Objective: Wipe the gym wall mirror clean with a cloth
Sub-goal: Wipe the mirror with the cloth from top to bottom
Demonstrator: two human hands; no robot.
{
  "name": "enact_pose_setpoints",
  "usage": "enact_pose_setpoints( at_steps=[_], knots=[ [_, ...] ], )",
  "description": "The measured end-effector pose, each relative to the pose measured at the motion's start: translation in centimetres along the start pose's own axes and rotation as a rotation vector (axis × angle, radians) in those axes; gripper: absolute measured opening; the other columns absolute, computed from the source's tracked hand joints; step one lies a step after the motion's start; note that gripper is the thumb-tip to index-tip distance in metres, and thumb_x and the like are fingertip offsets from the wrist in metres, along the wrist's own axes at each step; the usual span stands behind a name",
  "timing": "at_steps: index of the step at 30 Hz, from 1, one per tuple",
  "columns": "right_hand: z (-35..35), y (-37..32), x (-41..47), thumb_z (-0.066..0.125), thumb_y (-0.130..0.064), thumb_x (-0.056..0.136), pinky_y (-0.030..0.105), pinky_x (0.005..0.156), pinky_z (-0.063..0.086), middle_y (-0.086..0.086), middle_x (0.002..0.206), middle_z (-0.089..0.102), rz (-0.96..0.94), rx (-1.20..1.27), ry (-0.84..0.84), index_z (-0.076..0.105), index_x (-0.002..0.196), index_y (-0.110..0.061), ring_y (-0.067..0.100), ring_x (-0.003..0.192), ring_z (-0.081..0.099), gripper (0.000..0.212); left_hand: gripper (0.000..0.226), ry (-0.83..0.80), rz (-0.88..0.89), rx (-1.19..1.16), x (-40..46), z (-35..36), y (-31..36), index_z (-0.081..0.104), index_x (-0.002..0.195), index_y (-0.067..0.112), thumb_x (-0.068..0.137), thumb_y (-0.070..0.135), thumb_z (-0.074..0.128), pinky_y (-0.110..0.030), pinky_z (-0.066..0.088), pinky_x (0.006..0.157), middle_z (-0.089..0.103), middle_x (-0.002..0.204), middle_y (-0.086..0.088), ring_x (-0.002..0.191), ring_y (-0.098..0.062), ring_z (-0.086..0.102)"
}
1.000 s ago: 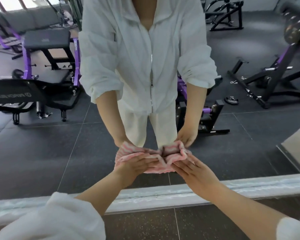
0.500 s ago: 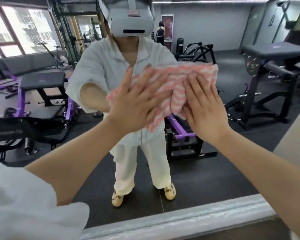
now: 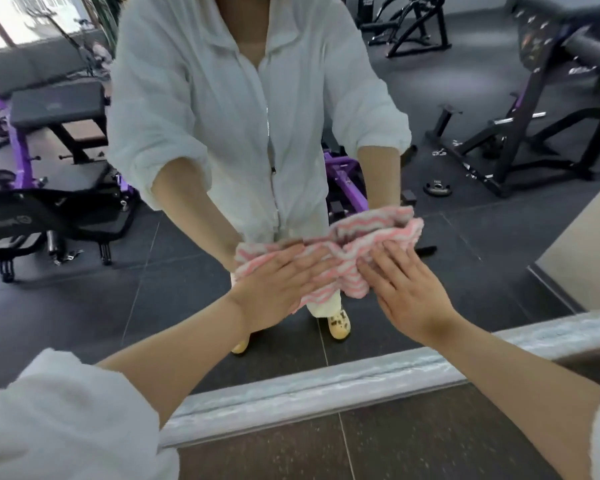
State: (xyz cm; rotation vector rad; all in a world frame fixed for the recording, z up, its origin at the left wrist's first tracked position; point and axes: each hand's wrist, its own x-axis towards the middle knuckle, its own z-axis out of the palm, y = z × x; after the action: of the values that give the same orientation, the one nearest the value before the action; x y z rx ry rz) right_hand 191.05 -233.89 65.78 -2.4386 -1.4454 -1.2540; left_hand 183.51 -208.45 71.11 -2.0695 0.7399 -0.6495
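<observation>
Mirror: low on the glass, a bunched pink-and-white striped cloth; your left hand and right hand press it flat, fingers straight; grey frame runs below.

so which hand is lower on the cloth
The left hand. It lies flat over the lower left part of the pink striped cloth, while the right hand presses only the cloth's right side with its fingertips.
</observation>
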Motion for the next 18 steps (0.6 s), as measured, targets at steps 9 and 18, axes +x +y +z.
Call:
enact_pose_setpoints(
  at_steps=[9, 18],
  knots=[
    [5.0, -3.6, -9.2, 0.076, -0.021, 0.07, 0.054, 0.115, 0.023, 0.013, 0.155, 0.022, -0.099, -0.068, -0.386, 0.05, 0.137, -0.01, 0.034, 0.144, 0.01, 0.073, 0.101, -0.492, 0.561, 0.089, 0.7, 2.8, 9.6, -0.05, 0.113, -0.016, 0.095, 0.04, 0.032, -0.05, -0.027, 0.095, -0.052, 0.131, -0.027, 0.13, -0.034, -0.034],
    [2.5, -0.1, -8.2, 0.051, -0.036, 0.093, 0.045, 0.117, 0.007, 0.011, 0.157, 0.023, -0.041, -0.087, -0.354, 0.004, 0.153, -0.008, 0.03, 0.148, 0.0, 0.081, 0.079, -0.573, 0.286, -0.222, 2.7, -0.5, 5.8, -0.044, 0.132, 0.016, 0.098, 0.009, 0.027, -0.036, -0.034, 0.099, -0.041, 0.139, 0.004, 0.123, -0.02, -0.043]
  ],
)
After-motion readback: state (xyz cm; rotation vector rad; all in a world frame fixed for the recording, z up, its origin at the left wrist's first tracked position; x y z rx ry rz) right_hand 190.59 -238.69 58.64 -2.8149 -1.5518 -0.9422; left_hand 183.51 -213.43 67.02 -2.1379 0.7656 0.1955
